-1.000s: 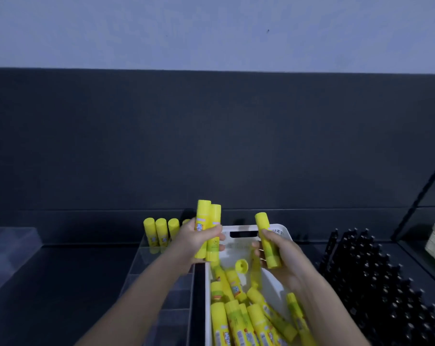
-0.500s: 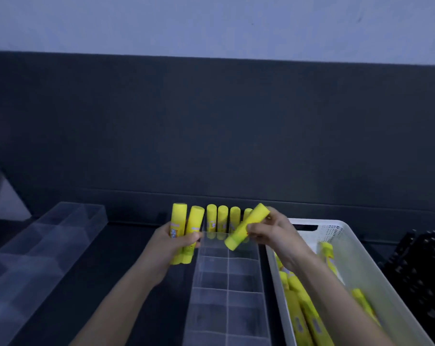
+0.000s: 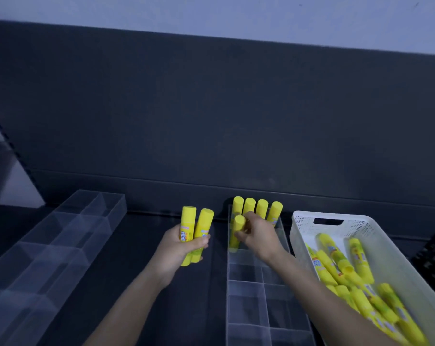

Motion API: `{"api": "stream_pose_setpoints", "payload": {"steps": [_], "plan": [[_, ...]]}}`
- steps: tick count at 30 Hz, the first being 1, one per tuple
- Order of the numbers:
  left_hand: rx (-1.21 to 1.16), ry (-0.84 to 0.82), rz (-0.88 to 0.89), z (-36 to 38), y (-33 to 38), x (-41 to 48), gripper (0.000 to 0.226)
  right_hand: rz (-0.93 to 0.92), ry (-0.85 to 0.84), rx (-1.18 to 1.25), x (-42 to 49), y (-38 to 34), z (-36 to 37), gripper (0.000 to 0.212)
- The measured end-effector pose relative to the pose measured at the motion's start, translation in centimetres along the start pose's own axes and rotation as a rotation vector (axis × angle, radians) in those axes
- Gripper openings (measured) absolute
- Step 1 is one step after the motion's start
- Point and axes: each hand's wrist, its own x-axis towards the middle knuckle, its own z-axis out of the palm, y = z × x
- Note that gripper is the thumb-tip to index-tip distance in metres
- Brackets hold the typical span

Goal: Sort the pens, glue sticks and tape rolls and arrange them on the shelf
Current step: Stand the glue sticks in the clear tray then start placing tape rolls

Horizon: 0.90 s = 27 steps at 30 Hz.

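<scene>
Yellow cylindrical plastic glue stick (image 3: 237,231) upright at far end of clear acrylic divided tray (image 3: 246,290), right hand (image 3: 260,239) fingers curled round it. Four matching sticks (image 3: 255,208) stand just behind. Left hand (image 3: 179,248) grips two smooth yellow sticks (image 3: 194,231). White perforated plastic basket (image 3: 303,221) holds more, loose.

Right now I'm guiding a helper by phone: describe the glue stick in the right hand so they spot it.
Left of the white basket lies a clear divided organizer, with four glue sticks standing at its far end. The held stick stands just before that row's left end, lower, gripped by the right hand.
</scene>
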Motion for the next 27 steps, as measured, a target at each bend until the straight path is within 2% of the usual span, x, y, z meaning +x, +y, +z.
{"api": "stream_pose_setpoints", "payload": {"steps": [4, 10, 13, 15, 17, 19, 21, 23, 27], "plan": [[-0.027, -0.012, -0.007, 0.2, -0.3, 0.2, 0.037, -0.038, 0.033, -0.086, 0.0, -0.2, 0.6, 0.038], [-0.008, 0.005, -0.007, 0.5, -0.3, 0.2, 0.033, -0.028, 0.039, -0.057, -0.2, 0.0, 0.4, 0.034], [-0.005, 0.001, -0.007, 0.8, -0.2, 0.0, 0.024, -0.019, 0.036, 0.020, -0.7, 0.0, -0.4, 0.041], [0.000, 0.001, -0.006, 1.2, 0.0, -0.1, 0.018, -0.034, 0.104, 0.082, -1.2, -0.3, -1.5, 0.032], [0.001, -0.010, 0.004, 1.8, 0.2, -0.2, 0.017, -0.064, 0.122, 0.262, -2.0, -0.9, -2.7, 0.014], [-0.004, -0.044, 0.021, 2.6, 0.4, -0.2, 0.014, -0.106, 0.018, 0.456, -2.8, -1.8, -3.5, 0.003], [-0.003, -0.101, 0.041, 3.5, 0.6, -0.3, 0.012, -0.123, -0.085, 0.540, -3.1, -2.2, -3.6, 0.008], [0.024, -0.149, 0.051, 4.3, 0.7, -0.4, 0.010, -0.113, -0.108, 0.582, -3.2, -2.1, -3.7, 0.011], [0.221, -0.053, 0.043, 3.9, 0.7, -0.4, 0.009, -0.045, 0.048, 0.647, -3.0, -0.9, -5.7, 0.005]]}}
